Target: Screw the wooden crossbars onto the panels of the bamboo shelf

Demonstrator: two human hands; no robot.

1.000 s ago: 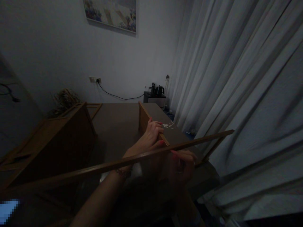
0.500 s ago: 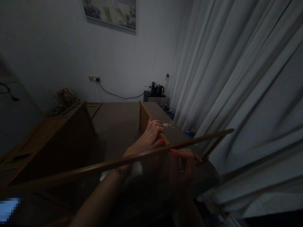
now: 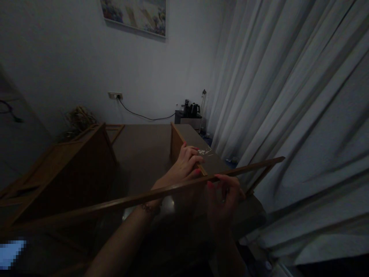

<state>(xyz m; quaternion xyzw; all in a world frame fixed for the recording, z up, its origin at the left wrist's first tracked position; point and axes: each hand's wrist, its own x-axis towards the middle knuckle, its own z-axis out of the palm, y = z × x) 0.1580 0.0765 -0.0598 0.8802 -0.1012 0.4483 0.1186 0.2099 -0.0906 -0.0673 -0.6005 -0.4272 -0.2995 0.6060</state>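
Note:
A wooden panel [image 3: 178,143] stands upright on the brown table, and my left hand [image 3: 187,161] is closed over its top edge. In front of it runs the long rail of a wooden frame [image 3: 127,202], crossing over my left forearm and meeting the panel's near end. My right hand [image 3: 226,192] is at this rail beside that meeting point. Its thumb and index finger are bent together against the rail, the index tip on the wood and the thumb just below. Anything small between them is too dark to make out.
A larger wooden cabinet part [image 3: 69,173] stands on the left of the table [image 3: 141,142]. Small pale pieces [image 3: 204,151] lie beyond the panel. A curtain [image 3: 273,115] hangs along the right. A kettle [image 3: 195,109] sits on a low unit at the back.
My right index finger has stretched up onto the rail from a more curled position. The fingers of my left hand have shifted slightly on the panel's edge.

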